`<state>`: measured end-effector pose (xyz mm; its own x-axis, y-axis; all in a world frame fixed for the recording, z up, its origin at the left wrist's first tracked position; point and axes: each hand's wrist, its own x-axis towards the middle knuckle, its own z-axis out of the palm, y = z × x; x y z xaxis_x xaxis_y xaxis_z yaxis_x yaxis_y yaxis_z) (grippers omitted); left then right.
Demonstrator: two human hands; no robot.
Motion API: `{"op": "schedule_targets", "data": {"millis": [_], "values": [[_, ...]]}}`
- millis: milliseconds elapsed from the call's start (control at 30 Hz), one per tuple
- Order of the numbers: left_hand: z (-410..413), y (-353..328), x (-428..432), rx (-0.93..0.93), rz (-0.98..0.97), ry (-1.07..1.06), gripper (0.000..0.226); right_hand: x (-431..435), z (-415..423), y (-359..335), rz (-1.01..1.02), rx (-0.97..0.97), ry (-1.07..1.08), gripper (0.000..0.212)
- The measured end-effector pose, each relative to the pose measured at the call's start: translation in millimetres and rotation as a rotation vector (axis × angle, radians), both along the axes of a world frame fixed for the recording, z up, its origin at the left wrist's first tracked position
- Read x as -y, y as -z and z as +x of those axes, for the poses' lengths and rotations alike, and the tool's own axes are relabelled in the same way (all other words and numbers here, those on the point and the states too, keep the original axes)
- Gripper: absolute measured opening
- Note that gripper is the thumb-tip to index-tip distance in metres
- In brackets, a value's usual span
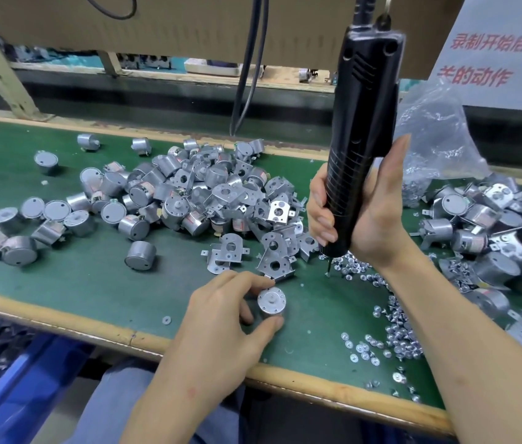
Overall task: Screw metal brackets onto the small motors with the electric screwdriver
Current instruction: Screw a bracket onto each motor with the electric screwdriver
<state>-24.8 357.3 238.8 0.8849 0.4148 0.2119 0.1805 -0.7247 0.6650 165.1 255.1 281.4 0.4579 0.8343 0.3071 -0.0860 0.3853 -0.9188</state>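
Note:
My left hand [225, 310] pinches a small round silver motor [271, 301] that stands shaft-up on the green table top [93, 283]. Just beyond it lies a loose metal bracket [274, 262], with another bracket [226, 251] to its left. My right hand [362, 216] grips the black electric screwdriver [362, 129] upright; its bit points down into a scatter of screws [349, 265] right of the motor. The screwdriver hangs from a cable above.
A big heap of motors and brackets [195, 187] fills the middle of the table, and another pile [490, 225] lies at right. More screws [394, 334] are strewn near the front wooden edge [125, 334]. A clear plastic bag [436, 136] sits behind. A blue bin [22, 379] stands below left.

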Motion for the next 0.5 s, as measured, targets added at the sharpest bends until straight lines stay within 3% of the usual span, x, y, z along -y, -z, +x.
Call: {"op": "schedule_targets", "data": {"millis": [500], "values": [[3.4,6.2,4.5,0.061,0.008,-0.011,0.035,-3.0,-2.1,4.4,-0.02,0.02,0.031,0.081]]}}
